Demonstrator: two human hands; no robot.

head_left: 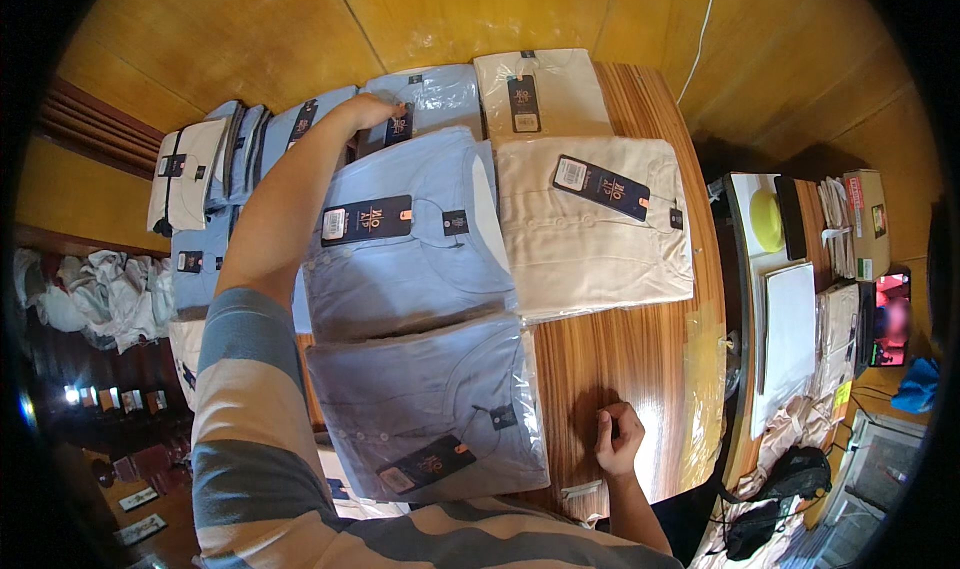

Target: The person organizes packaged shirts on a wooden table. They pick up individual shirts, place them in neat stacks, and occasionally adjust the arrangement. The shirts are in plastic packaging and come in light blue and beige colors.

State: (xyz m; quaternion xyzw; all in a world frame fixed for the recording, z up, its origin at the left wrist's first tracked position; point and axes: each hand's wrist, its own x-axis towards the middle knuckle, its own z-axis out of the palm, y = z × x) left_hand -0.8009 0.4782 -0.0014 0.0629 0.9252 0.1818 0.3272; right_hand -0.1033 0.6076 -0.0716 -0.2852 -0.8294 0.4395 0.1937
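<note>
My left hand (pixel 376 111) reaches far forward and lies on a light blue folded shirt (pixel 440 99) in a clear bag, its fingers stretched toward the dark hang tag (pixel 399 129). Closer to me is a larger light blue folded shirt (pixel 400 259) with a dark tag. Nearest my body lies a greyish-blue folded shirt (pixel 430 409) in glossy plastic. Right of these is a cream folded shirt (pixel 590 254), with a bagged cream shirt (pixel 560 99) behind it. My right hand (pixel 620 437) hovers over or rests on the wood-grain table (pixel 580 369), fingers curled in, nothing visible in them.
More folded shirts (pixel 185 174) stand in stacks at the far left. White crumpled cloth (pixel 115 294) lies beyond them. On the right, a shelf holds papers (pixel 788 314), a yellow round object (pixel 766 219), a cardboard box (pixel 868 219) and a lit phone (pixel 890 319). A yellow wood-panelled wall bounds the back.
</note>
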